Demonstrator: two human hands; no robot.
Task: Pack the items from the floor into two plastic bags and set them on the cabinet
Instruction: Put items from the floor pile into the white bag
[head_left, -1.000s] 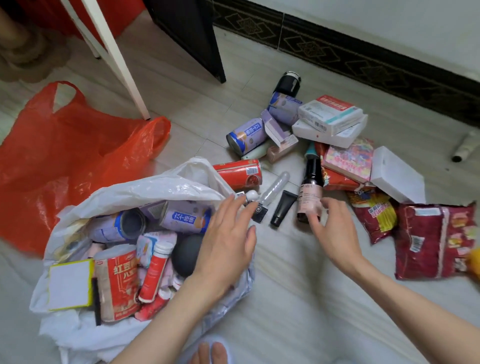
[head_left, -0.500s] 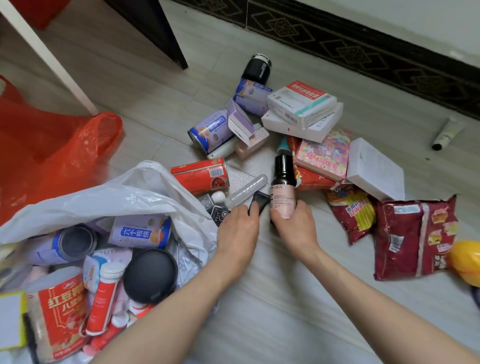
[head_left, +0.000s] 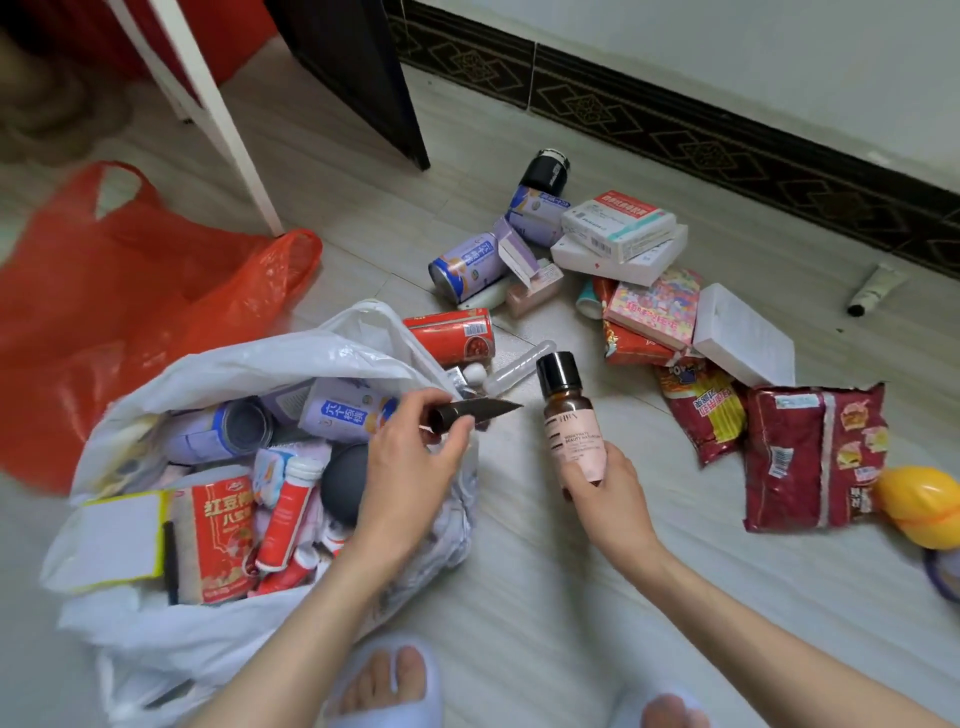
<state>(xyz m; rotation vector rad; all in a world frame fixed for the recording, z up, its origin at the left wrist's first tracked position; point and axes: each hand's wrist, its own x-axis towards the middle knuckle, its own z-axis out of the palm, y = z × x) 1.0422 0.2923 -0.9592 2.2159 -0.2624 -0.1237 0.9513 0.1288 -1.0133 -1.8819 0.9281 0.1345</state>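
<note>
— What's in each hand?
— The left hand (head_left: 410, 457) pinches a black tube (head_left: 475, 412) over the white bag (head_left: 249, 364). The right hand (head_left: 605, 486) grips an upright brown bottle (head_left: 571, 415) above the floor.
— And the red bag (head_left: 130, 291)?
— Flat on the floor (head_left: 571, 597), beside the white one.

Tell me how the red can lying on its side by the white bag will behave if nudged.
The red can is a cylinder lying flat, so it will probably roll. It looks rigid and undented, likely full and fairly heavy. The white bag beside it may stop it.
</note>
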